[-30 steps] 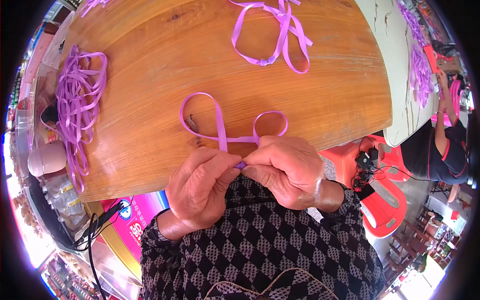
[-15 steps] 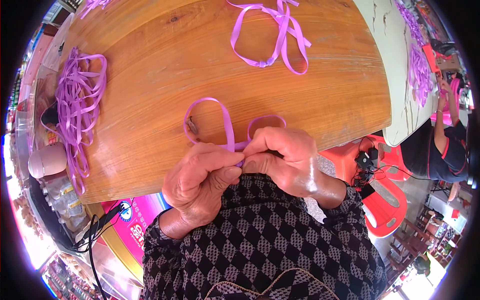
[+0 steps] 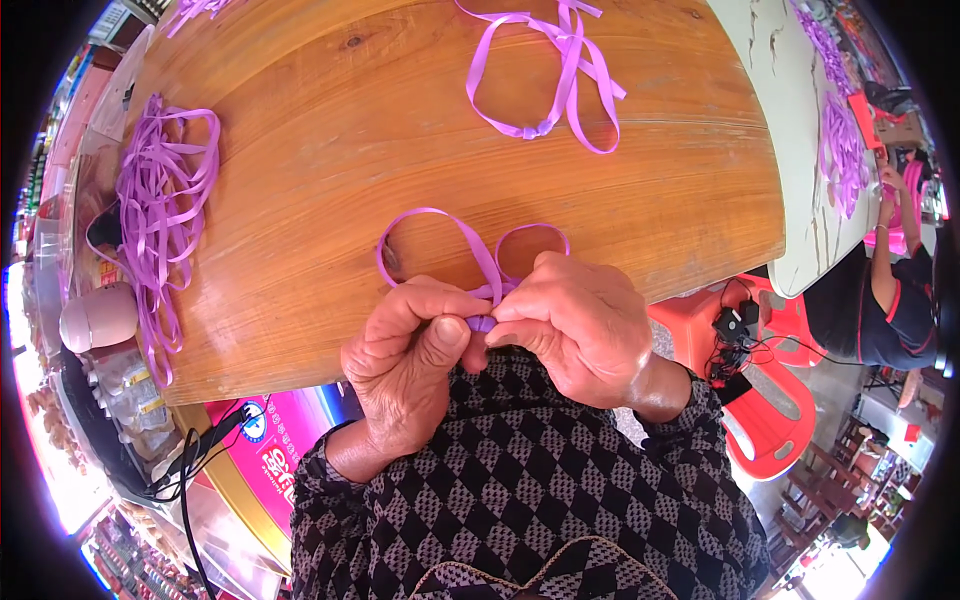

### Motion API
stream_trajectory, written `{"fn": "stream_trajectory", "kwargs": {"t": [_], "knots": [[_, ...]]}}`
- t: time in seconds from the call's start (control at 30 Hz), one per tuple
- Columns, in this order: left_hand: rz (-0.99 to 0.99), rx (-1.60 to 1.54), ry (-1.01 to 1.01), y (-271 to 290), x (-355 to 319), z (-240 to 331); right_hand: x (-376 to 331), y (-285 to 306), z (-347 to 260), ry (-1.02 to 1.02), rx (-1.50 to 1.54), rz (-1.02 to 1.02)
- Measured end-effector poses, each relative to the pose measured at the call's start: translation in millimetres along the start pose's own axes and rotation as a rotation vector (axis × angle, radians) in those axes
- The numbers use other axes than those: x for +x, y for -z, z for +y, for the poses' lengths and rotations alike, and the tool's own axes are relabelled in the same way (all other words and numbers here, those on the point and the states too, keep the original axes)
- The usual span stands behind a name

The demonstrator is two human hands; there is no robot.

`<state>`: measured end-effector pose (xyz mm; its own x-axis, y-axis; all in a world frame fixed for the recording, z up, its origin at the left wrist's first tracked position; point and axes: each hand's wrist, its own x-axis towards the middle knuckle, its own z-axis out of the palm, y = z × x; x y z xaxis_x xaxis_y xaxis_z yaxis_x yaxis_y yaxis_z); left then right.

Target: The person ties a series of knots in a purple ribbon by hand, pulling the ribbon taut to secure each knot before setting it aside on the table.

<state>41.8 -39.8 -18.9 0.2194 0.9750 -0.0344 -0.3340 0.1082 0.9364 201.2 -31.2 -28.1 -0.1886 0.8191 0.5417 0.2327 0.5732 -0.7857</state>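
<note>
Bridging left hand [image 3: 405, 360] and right hand [image 3: 580, 335], purple ribbon [image 3: 481, 324], pinched; loops [image 3: 484, 257] beyond

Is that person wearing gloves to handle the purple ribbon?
No, the left hand and the right hand both show bare skin at the purple ribbon.

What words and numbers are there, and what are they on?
Pink panel: white lettering, which I won't copy out, by a round blue-and-white emblem.
Clear packages: any print is too small to read.
Background goods: too small to read.
Held purple ribbon: no print visible.
</note>
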Motion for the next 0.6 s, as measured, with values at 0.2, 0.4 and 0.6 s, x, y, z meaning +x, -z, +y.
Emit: {"fn": "stream_trajectory", "kwargs": {"t": [0.2, 0.4, 0.6], "knots": [[-0.03, 0.114, 0.002, 4.3, -2.2, -0.7, 1.7, 2.2, -5.1, -0.155, 0.044, -0.071], [-0.056, 0.123, -0.017, 3.8, -5.7, -1.7, -1.5, 0.6, -1.6, -0.07, 0.112, -0.105], [-0.06, 0.15, -0.061, 1.8, -9.0, -4.6, -2.6, -0.6, -1.4, -0.054, 0.16, -0.077]]}}
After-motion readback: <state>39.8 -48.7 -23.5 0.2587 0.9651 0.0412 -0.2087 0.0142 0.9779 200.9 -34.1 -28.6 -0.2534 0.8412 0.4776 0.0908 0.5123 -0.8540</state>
